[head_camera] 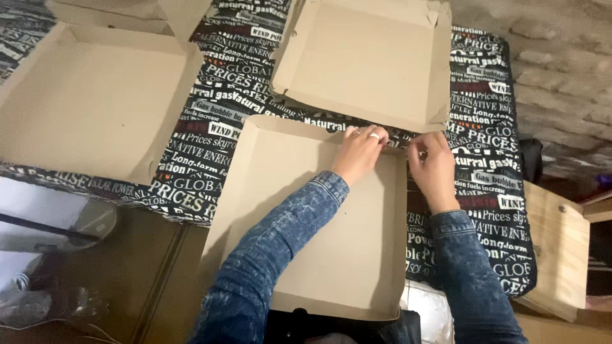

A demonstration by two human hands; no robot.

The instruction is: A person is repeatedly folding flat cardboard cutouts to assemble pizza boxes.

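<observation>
Denim sleeves (268, 274) reach up from the bottom edge, one on each arm, faded blue and mottled. Both hands meet at the far right corner of a shallow cardboard box (319, 242) that lies open, its near end hanging off the table edge toward the person. The left hand (360, 153) rests inside the box with its fingers curled over the top of the far wall, pinching the cardboard flap there; a pale ring shows on one finger. The right hand (433, 167) sits just outside the right wall, fingers bent and closed on the corner tab beside the left hand, the two almost touching. Under the box lies a black tablecloth (491, 159) printed all over with white and red lettering. Two more boxes of the same brown cardboard lie open on the cloth: one to the far left (89, 102), well apart from the hands, and one straight beyond them (370, 60), its near edge just past the fingertips. A rough stone wall (561, 76) runs along the right side, and a pale wooden board (561, 248) stands beside the table's right end.
</observation>
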